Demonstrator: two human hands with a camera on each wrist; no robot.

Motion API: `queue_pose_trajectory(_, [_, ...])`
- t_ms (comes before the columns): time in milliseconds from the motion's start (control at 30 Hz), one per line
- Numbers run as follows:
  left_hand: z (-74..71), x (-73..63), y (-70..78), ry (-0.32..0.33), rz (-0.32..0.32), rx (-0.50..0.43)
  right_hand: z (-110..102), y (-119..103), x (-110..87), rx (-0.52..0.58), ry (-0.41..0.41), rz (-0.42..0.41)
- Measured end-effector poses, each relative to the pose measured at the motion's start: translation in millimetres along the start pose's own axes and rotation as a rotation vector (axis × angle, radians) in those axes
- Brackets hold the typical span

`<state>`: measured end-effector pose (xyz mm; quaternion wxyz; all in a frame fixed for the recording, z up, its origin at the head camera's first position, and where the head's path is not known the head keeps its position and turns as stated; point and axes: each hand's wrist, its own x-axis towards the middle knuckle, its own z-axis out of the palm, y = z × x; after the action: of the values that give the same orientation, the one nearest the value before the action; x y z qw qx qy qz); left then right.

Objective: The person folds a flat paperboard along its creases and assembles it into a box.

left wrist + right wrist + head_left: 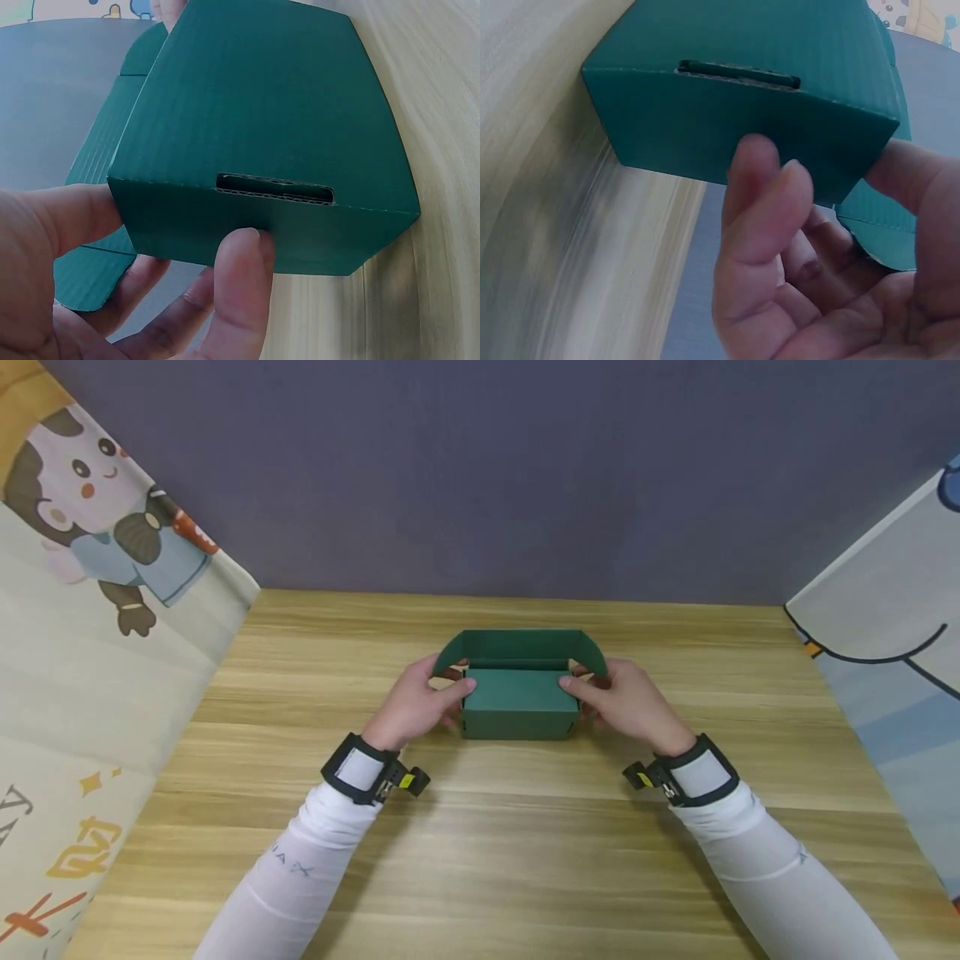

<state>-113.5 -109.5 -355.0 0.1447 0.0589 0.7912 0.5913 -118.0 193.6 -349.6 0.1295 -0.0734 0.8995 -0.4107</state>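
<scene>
A small green cardboard box (517,692) is held between both hands in the middle of the wooden table. Its lid flap (523,645) stands raised along the far side, with a curved side tab bending forward at each end. My left hand (417,702) grips the left end, its thumb on the top edge and fingers against the side. At the opposite end my right hand (632,703) holds on in the same way. Each wrist view shows a narrow slot in the box's end: a left slot (275,188) and a right slot (739,75). The box's inside is hidden.
The wood-grain table (525,877) runs back to a dark grey-blue wall panel (517,477). Printed cloth with cartoon figures hangs at the left side (90,693) and right side (885,610). A strap with a small camera sits on each wrist.
</scene>
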Motion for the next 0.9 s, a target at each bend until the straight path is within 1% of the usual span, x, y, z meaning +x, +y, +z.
queue_pose_trajectory(100, [1.7, 2.2, 1.6, 0.017, -0.006, 0.009, -4, -2, 3.0, -0.022, 0.012, -0.022])
queue_pose_trajectory(167, [3.1, 2.8, 3.2, 0.038, -0.001, 0.051, -6, -4, 4.1, -0.065, 0.045, -0.052])
queue_pose_trajectory(267, [6.3, 2.6, 6.9, 0.095, 0.029, 0.167, -9, -9, 4.9, -0.163, 0.127, -0.101])
queue_pose_trajectory(367, [10.6, 2.3, 11.6, 0.175, 0.084, 0.293, -12, -15, 6.2, -0.267, 0.211, -0.132])
queue_pose_trajectory(500, [16.6, 4.4, 15.9, 0.299, 0.163, 0.442, -15, -19, 10.9, -0.370, 0.272, -0.182])
queue_pose_trajectory(600, [20.2, 7.0, 18.2, 0.374, 0.203, 0.533, -18, -21, 15.5, -0.414, 0.281, -0.232])
queue_pose_trajectory(700, [21.6, 6.8, 19.4, 0.412, 0.236, 0.592, -21, -25, 15.9, -0.419, 0.260, -0.267])
queue_pose_trajectory(800, [23.0, 6.8, 20.4, 0.432, 0.265, 0.617, -26, -29, 15.7, -0.379, 0.215, -0.275])
queue_pose_trajectory(900, [24.4, 6.5, 21.6, 0.433, 0.287, 0.604, -32, -33, 14.0, -0.304, 0.164, -0.241])
